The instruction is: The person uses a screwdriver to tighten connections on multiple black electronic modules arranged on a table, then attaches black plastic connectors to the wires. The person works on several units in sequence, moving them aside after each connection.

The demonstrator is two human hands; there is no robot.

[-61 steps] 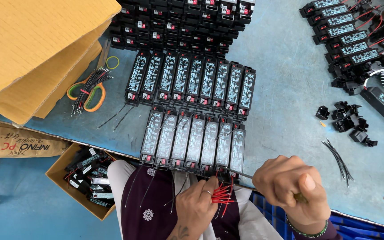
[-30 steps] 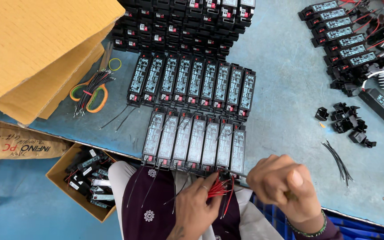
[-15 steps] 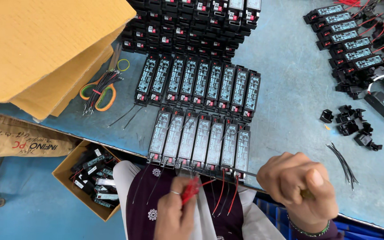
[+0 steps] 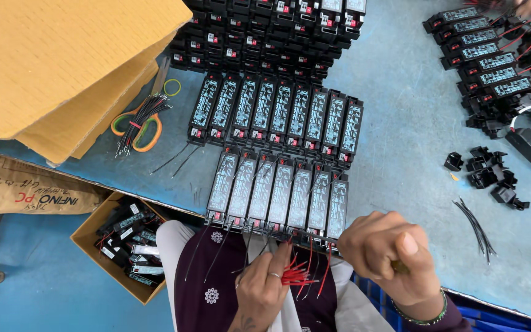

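My left hand (image 4: pixel 262 289) pinches a small bundle of red wires (image 4: pixel 295 273) over my lap, just below the table's front edge. My right hand (image 4: pixel 388 252) is closed around a thin tool whose tip meets the end of the rightmost black driver box (image 4: pixel 337 208) in the near row. That near row of several long black boxes (image 4: pixel 278 193) lies side by side at the table edge, with red and black leads hanging down from their ends. A second row (image 4: pixel 278 117) lies behind it.
A stack of more black boxes (image 4: pixel 265 31) fills the back. Scissors with a black wire bundle (image 4: pixel 139 123) lie left, beside cardboard sheets (image 4: pixel 62 67). Small black caps (image 4: pixel 487 175) and loose black wires (image 4: pixel 474 224) lie right. A cardboard box of parts (image 4: pixel 127 246) sits on the floor.
My left hand dropped toward my lap half a second ago, then came back up with the red wires. My right hand stayed at the end of the near row.
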